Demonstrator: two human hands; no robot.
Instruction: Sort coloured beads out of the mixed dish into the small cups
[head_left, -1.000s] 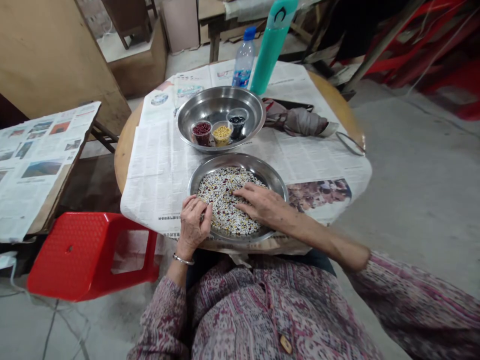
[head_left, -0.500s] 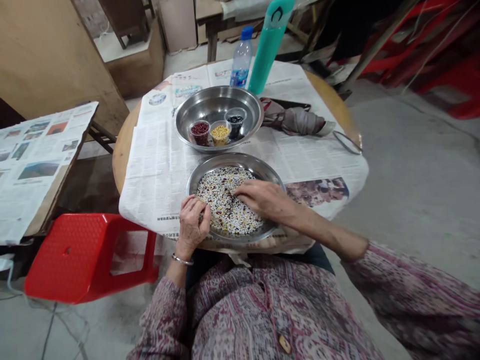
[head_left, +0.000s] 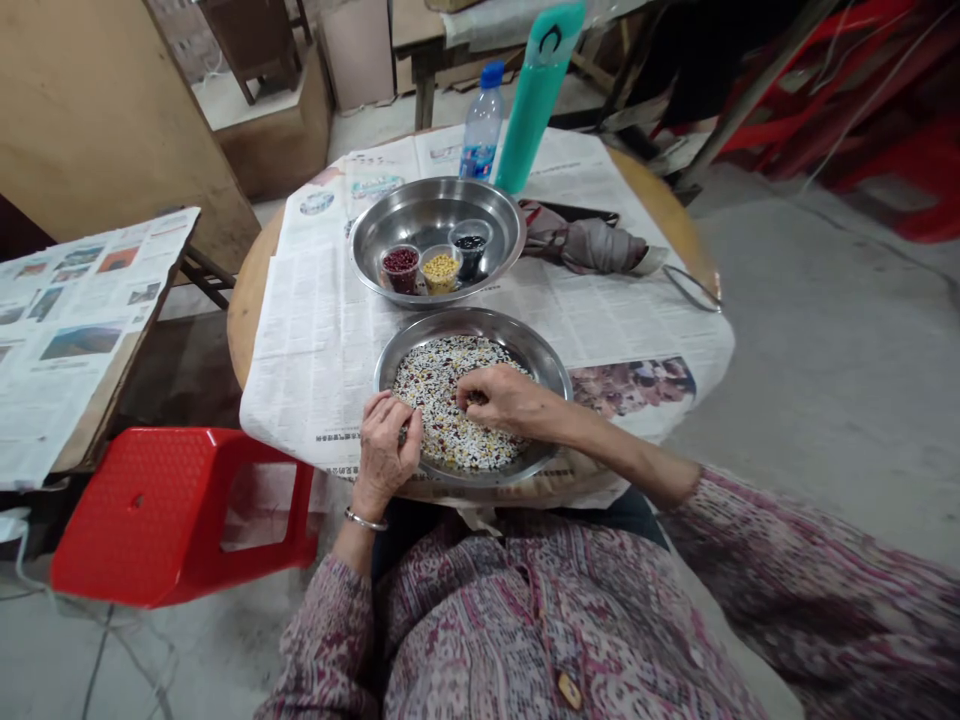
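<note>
In front of me is a steel basin [head_left: 553,365] holding a mix of white grains with dark red, yellow and black beans [head_left: 431,385]. My right hand [head_left: 514,400] is over the mix, its fingers curled in a pinch; whatever is between them is hidden. At the basin's left rim rests my left hand [head_left: 388,440], fingers bent closed, their contents out of sight. A second steel basin [head_left: 409,215] behind holds clear plastic cups: one of dark red beans [head_left: 400,268], one of yellow beans [head_left: 440,270] and one of black beans [head_left: 471,246].
Newspaper [head_left: 300,320] covers the round table. A blue-capped water bottle [head_left: 482,125] and a teal bottle [head_left: 538,100] stand at the back. A bundled grey cloth [head_left: 592,245] lies right of the far basin. A red plastic stool [head_left: 142,510] is at lower left.
My right hand has shifted slightly left and its fingers have curled in more. My left hand stays at the basin's rim.
</note>
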